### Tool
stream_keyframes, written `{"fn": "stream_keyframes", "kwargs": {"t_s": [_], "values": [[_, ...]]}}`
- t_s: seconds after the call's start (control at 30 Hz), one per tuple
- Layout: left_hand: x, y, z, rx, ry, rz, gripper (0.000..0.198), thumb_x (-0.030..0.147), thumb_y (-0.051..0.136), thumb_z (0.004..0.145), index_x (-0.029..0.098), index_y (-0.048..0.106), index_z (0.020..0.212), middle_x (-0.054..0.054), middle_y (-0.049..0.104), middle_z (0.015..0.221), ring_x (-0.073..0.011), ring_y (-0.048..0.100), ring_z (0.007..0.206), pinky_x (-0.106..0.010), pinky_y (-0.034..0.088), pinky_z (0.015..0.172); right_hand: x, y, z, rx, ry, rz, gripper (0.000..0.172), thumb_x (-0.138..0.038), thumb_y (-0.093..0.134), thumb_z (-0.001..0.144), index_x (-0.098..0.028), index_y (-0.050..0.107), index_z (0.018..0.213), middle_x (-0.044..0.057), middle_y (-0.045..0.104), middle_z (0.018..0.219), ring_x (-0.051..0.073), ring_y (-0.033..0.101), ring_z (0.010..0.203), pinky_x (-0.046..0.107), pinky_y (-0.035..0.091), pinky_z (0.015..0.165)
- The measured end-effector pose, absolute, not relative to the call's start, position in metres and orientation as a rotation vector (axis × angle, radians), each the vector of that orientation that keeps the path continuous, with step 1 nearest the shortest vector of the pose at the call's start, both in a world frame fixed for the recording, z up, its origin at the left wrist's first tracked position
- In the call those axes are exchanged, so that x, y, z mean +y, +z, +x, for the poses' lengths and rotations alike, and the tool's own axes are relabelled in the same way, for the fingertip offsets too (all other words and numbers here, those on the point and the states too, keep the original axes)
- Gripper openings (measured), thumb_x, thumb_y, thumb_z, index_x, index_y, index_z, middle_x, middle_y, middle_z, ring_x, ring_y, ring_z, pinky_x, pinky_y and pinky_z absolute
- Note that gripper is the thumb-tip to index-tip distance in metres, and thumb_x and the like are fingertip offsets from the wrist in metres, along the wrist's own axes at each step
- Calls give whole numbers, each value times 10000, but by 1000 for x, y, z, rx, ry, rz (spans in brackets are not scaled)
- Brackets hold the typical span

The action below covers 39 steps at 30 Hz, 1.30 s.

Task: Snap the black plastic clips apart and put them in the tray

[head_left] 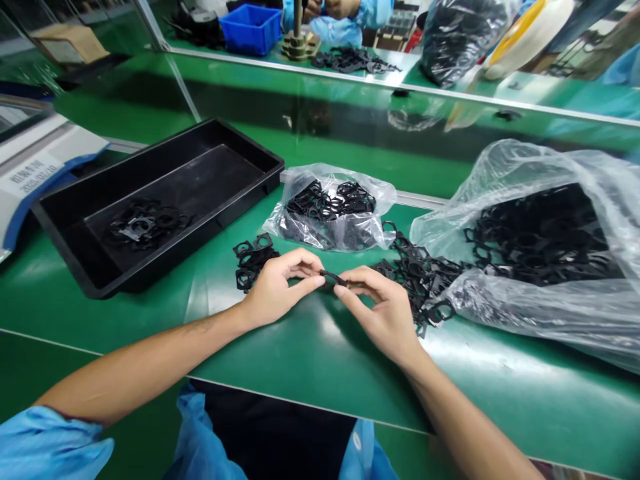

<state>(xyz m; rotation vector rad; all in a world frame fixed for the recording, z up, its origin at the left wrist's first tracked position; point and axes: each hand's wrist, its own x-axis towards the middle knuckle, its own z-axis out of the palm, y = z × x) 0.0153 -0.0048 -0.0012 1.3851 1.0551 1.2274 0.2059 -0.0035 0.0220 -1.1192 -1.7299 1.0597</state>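
Between both hands is a small black plastic part, seen nearly edge-on above the green table. My left hand pinches its left end between thumb and fingers. The right end is gripped in the fingertips of my right hand. Beside my left hand lies a small group of black ring-shaped parts, partly hidden by it. A larger loose pile of similar parts spreads behind and to the right of my right hand. An open clear bag of black parts sits just beyond the hands.
A black tray on the left holds several dark parts at its near end. On the right, a big clear bag spills black parts. Across a clear partition, a co-worker's hands are near a blue bin.
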Motion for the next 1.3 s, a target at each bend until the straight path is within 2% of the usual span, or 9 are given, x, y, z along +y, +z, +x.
{"fn": "stream_keyframes", "kwargs": {"t_s": [0.27, 0.6, 0.9, 1.3], "values": [[3, -4, 12, 1014, 1096, 1166, 220, 310, 817, 726, 136, 713, 811, -32, 738, 774, -148, 695, 725, -258, 572, 719, -2, 21, 206, -1557, 1289, -1173, 254, -421, 782, 788, -192, 733, 886, 41, 711, 839, 162, 665, 746, 270, 597, 707], [3, -6, 12, 1019, 1134, 1201, 270, 373, 827, 734, 140, 717, 813, -44, 749, 788, -163, 713, 737, -279, 585, 723, -1, 20, 204, -1487, 1306, -1149, 245, -417, 821, 754, -196, 764, 846, 45, 728, 852, 162, 681, 747, 263, 605, 689], [5, 0, 8, 911, 968, 904, 331, 342, 902, 650, 110, 747, 827, -80, 781, 784, -199, 752, 729, -340, 617, 765, 0, 26, 206, -1258, 1580, -1124, 278, -371, 902, 653, -188, 754, 801, 18, 742, 751, 136, 680, 658, 267, 592, 695], [4, -3, 10, 844, 907, 850, 242, 265, 916, 630, 133, 791, 788, -63, 778, 808, -165, 728, 769, -310, 600, 802, 2, 23, 206, -1271, 1550, -1185, 330, -423, 909, 619, -170, 748, 756, 25, 725, 695, 134, 667, 613, 265, 590, 644]]}}
